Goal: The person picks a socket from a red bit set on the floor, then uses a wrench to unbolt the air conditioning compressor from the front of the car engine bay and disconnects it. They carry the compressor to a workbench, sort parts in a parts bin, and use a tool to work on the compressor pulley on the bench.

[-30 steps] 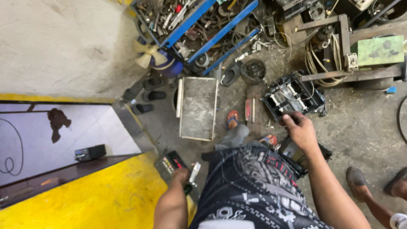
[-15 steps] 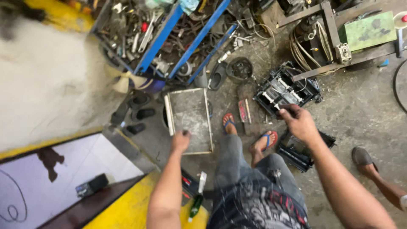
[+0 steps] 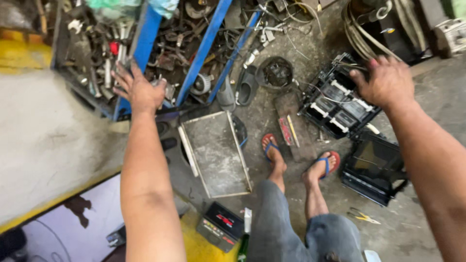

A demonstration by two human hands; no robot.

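Left hand (image 3: 138, 87) has moved from the grey panel (image 3: 216, 154) up to the blue rack (image 3: 204, 48), fingers spread, grasping nothing.

Right hand (image 3: 386, 82) rests on the black battery casing (image 3: 335, 104) at 2 o'clock; fingers curl over its far edge, grasp unclear. Rack contents are tangled and indistinct. Second casing (image 3: 374, 170) lies at 4 o'clock, partly covered by the forearm.

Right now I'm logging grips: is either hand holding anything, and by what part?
The right hand grips the black housing at its top edge. The left hand is spread over the parts bin, holding nothing.
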